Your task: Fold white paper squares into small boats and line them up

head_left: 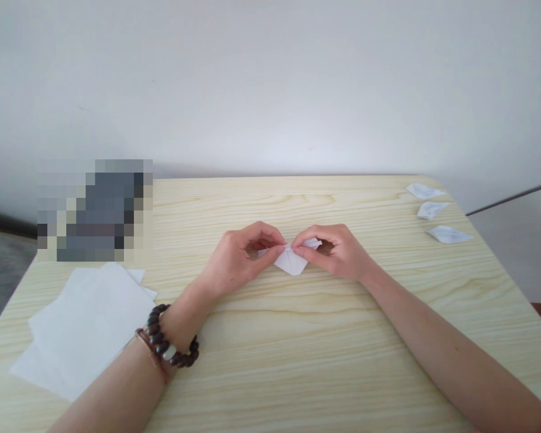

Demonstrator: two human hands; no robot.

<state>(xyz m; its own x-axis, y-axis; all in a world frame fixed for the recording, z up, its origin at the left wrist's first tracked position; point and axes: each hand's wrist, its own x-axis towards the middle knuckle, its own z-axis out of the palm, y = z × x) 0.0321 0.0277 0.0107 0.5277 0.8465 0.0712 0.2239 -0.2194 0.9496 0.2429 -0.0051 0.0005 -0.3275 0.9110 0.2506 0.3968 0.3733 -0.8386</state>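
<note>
A small folded white paper (293, 262) is held between my two hands, over the middle of the table. My left hand (247, 255) pinches its upper edge between thumb and fingers, just left of the paper's centre. On the other side, my right hand (336, 249) pinches the same edge, its fingertips almost touching those of the left. The lower part of the paper hangs as a blunt point toward me, with a crease down it. Parts of its left and right ends are hidden behind the fingers.
Loose white paper sheets (90, 319) lie overlapping at the left, partly under my left forearm. Behind them is a blurred-out dark rectangular object (101, 210). Several folded white paper pieces (433, 210) lie at the far right edge of the wooden table (297, 361). A pale wall (288, 84) rises behind.
</note>
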